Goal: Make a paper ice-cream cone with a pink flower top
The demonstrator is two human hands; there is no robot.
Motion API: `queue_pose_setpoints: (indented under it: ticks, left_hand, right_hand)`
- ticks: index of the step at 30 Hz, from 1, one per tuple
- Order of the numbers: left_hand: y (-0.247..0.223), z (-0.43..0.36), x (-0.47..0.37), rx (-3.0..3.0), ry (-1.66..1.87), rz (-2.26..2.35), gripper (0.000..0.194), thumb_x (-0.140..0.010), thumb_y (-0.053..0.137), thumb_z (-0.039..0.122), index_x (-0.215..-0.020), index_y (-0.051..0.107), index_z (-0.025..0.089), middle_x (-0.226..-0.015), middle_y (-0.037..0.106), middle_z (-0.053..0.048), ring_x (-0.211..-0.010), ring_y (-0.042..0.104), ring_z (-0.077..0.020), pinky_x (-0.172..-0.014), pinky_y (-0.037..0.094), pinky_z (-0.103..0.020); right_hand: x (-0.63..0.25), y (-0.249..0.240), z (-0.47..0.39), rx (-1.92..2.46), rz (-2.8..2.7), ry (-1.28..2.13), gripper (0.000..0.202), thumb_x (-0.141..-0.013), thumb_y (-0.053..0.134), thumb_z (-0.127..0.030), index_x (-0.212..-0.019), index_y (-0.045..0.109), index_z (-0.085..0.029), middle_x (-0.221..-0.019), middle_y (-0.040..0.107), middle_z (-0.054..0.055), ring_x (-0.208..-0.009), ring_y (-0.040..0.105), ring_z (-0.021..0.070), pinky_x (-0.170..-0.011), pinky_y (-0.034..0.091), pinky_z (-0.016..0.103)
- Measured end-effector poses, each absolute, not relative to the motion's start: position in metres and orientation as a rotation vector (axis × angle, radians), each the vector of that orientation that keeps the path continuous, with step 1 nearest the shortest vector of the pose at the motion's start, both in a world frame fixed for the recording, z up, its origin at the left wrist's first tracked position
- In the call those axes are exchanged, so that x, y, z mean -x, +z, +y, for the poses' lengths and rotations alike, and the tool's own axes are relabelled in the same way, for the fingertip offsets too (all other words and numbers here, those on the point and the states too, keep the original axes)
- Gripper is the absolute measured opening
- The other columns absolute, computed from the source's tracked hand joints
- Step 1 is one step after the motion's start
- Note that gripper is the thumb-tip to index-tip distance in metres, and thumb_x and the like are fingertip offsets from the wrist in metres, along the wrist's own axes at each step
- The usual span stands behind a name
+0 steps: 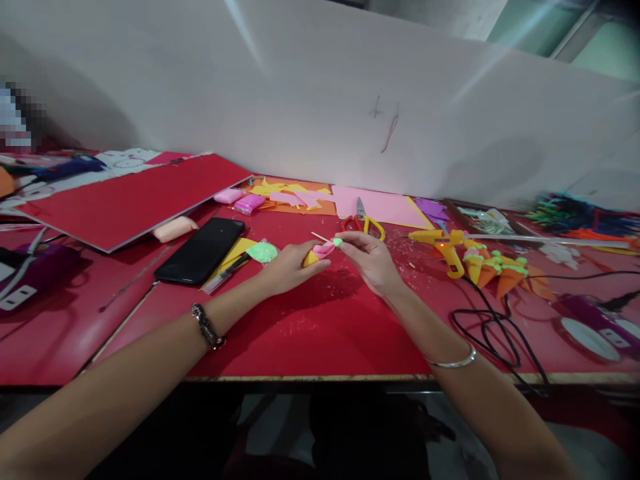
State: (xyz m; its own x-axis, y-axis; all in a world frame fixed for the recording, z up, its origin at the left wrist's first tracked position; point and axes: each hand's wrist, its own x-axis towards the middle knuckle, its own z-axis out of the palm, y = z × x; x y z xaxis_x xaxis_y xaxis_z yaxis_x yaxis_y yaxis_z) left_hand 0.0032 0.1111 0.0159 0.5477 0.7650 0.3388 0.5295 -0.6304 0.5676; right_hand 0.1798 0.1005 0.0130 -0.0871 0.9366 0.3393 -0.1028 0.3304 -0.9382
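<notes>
Near the middle of the red table, my left hand (295, 262) is closed around a small yellow cone (311, 258) with pink clay (324, 249) at its top. A bright green clay ball (338, 243) sits between the thumb and fingers of my right hand (369, 259), close against the pink clay. A thin pale stick (320, 237) pokes out just above the cone; which hand holds it I cannot tell. Left of my left hand lies a flat light-green clay lump (262, 252). Scissors (363, 221) with red and yellow handles lie beyond my right hand.
At left are a black phone (201, 251), a pen (231, 267) and a large red board (145, 193). Pink packets (249, 203) and pink paper (377, 205) lie at the back. A yellow glue gun (445, 248), decorated cones (505, 270) and a looping black cable (493, 333) are at right.
</notes>
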Motion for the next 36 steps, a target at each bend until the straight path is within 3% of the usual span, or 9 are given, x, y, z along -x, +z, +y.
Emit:
queue_pose_setpoints:
  ticks: [10,14,26,36]
  left_hand:
    - [0.0162,0.1119,-0.0022,-2.383,0.818,1.056,0.043,-0.079,0.040,0.049,-0.101,0.054,0.015,-0.087,0.064,-0.005,-0.073,0.057,-0.0174,-0.062,0.039,-0.026]
    - [0.0162,0.1116,-0.0032,-2.364,0.834,1.076,0.043,-0.079,0.040,0.049,-0.102,0.053,0.016,-0.090,0.063,-0.006,-0.077,0.057,-0.0186,-0.065,0.040,-0.027]
    - [0.0154,0.1112,-0.0037,-2.382,0.825,1.072,0.041,-0.078,0.042,0.049,-0.102,0.053,0.017,-0.093,0.063,-0.006,-0.078,0.057,-0.0191,-0.067,0.040,-0.028]
    - [0.0139,0.1119,-0.0038,-2.414,0.797,1.087,0.041,-0.079,0.042,0.047,-0.105,0.052,0.018,-0.093,0.063,-0.007,-0.078,0.058,-0.0196,-0.067,0.040,-0.028]
  right_hand:
    - [-0.1760,0.0124,0.0995,0.851,-1.261,1.194,0.019,-0.068,0.062,-0.032,-0.086,0.065,-0.025,-0.087,0.065,-0.001,-0.084,0.059,0.0118,-0.086,0.044,0.031]
    - [-0.1778,0.0117,0.1008,0.815,-1.284,1.134,0.021,-0.071,0.059,-0.033,-0.091,0.063,-0.028,-0.088,0.063,-0.001,-0.080,0.058,0.0106,-0.083,0.046,0.029]
    - [-0.1776,0.0157,0.0982,0.909,-1.481,0.889,0.012,-0.068,0.063,-0.028,-0.078,0.058,-0.024,-0.078,0.062,-0.002,-0.075,0.058,0.0124,-0.074,0.046,0.031]
    - [-0.1755,0.0193,0.0966,0.937,-1.475,0.861,0.010,-0.069,0.061,-0.029,-0.077,0.060,-0.024,-0.078,0.060,-0.002,-0.077,0.056,0.0125,-0.078,0.044,0.031]
